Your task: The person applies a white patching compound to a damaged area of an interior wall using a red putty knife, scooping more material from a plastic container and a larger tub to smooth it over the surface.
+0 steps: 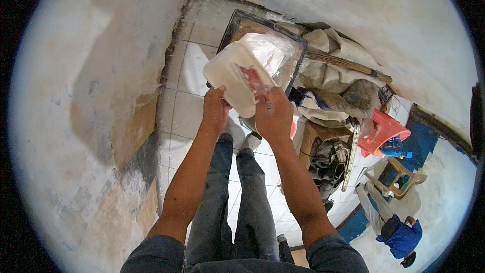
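My left hand grips the near left edge of a whitish plastic tub, rectangular with rounded corners, tilted in front of me. My right hand is closed at the tub's near right side. From its fingers a flat reddish scraper, smeared with white, reaches over the tub's inside. The scraper's gripped end is hidden by the fingers. Behind the tub, a white plastic bag rests on a dark-rimmed board on the tiled floor.
Bunched grey cloths and thin sticks lie along the right wall. Nearer are a cardboard box, a pink-red plastic stool and a blue bottle. A patchy plastered wall rises at left. Another person is at lower right.
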The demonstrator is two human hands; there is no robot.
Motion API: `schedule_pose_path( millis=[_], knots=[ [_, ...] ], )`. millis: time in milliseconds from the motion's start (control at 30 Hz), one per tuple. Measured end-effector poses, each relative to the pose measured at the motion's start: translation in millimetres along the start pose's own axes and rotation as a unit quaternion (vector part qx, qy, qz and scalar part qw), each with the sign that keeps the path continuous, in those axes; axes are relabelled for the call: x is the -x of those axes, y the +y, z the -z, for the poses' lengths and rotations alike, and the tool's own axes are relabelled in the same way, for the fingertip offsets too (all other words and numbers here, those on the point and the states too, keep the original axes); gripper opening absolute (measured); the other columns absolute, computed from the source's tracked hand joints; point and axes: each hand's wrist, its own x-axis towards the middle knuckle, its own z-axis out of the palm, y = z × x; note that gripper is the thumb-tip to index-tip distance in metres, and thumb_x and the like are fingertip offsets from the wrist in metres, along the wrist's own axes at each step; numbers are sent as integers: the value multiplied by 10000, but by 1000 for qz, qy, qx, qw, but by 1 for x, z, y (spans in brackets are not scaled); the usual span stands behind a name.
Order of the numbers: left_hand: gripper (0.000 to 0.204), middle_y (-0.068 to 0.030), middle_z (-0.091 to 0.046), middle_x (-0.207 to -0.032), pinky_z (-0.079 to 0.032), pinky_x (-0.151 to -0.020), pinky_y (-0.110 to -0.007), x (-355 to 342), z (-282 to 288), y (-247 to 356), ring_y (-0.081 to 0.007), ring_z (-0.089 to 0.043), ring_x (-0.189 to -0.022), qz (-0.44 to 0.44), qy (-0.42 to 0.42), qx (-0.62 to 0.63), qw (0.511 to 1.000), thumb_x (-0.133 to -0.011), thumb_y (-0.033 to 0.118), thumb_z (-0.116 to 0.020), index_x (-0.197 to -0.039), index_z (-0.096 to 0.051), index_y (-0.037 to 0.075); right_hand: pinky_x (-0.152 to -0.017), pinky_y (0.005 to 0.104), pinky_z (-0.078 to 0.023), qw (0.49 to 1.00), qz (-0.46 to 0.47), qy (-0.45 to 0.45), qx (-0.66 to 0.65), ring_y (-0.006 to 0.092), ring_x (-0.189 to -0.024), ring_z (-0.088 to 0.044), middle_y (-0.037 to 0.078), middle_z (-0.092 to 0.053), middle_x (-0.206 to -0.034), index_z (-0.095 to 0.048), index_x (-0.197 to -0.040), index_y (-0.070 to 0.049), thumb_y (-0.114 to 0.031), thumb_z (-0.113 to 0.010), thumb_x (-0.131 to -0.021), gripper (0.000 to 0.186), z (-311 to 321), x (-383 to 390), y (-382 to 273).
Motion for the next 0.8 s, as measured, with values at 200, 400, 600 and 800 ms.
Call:
schedule_pose_path(
  millis=[200, 400, 600, 800],
  knots=[
    [452, -144, -549, -1235, -471, -985, -436, 0, 10, 4, -278, -553, -1152, 3, -2, 7, 1000, -884, 253, -540, -1251, -436, 10, -678, 252, -443, 913, -253, -18, -319, 85, -786, -552, 40, -659, -893, -647, -1018, 21, -81, -620, -859, 191, 8, -3, 31],
    [365, -62, -619, -1041, -552, -742, -310, -2, 26, 3, -165, -644, -899, 12, 54, -5, 998, -869, 265, -571, -1155, -505, 49, -783, 296, -485, 786, -275, 38, -553, 138, -858, -610, 38, -656, -973, -633, -1068, -22, -75, -579, -896, 188, -2, 4, 51],
    [355, -60, -624, -1021, -562, -698, -298, -4, 41, 5, -144, -650, -873, -19, 30, 1, 999, -872, 258, -577, -1155, -512, 53, -783, 320, -486, 720, -370, 69, -583, 165, -884, -612, 54, -648, -998, -620, -1075, -26, -97, -562, -890, 206, -10, -6, 71],
    [400, -76, -618, -1082, -580, -752, -330, 1, 43, 11, -187, -653, -936, -39, 41, -7, 998, -869, 269, -592, -1185, -495, 43, -654, 272, -435, 680, -376, 80, -624, 125, -781, -567, 17, -634, -962, -611, -1048, -67, -133, -588, -873, 189, -21, -23, 88]
  ],
)
